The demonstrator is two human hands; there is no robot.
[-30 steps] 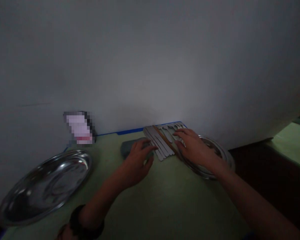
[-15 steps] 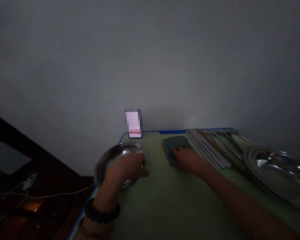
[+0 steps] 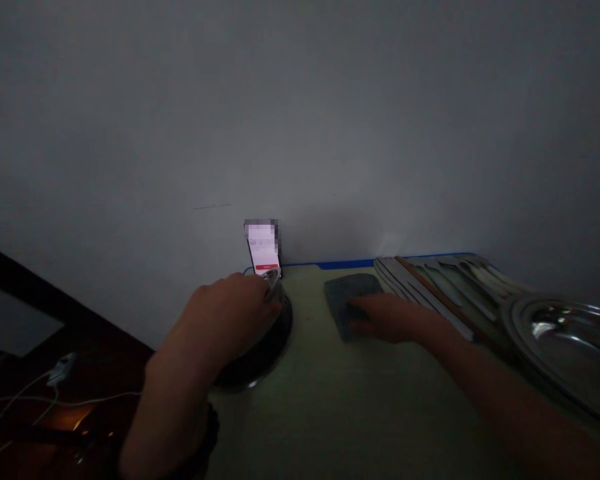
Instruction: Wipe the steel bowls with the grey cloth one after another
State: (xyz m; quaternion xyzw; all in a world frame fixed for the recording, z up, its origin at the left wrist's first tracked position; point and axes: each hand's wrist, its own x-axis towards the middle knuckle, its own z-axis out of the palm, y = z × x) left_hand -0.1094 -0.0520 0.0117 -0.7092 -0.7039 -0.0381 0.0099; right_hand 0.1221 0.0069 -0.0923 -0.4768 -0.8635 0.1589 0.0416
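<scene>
My left hand point(image 3: 230, 313) grips one edge of the metal dish point(image 3: 271, 343) at seven o'clock; lopsided, it could knock the phone point(image 3: 262, 250) at its twelve. My right hand point(image 3: 383, 317) rests on the grey cloth point(image 3: 346, 291) at five; sliding could rumple it. My left hand hides much of the dish; whether my right pinches, I can't tell. The steel tray point(image 3: 575, 357) at four is cut off.

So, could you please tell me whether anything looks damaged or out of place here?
One small thing: the wall has a thin, dark mark left of the phone, odd on an otherwise plain surface. I can't tell whether it's a scratch.
</scene>
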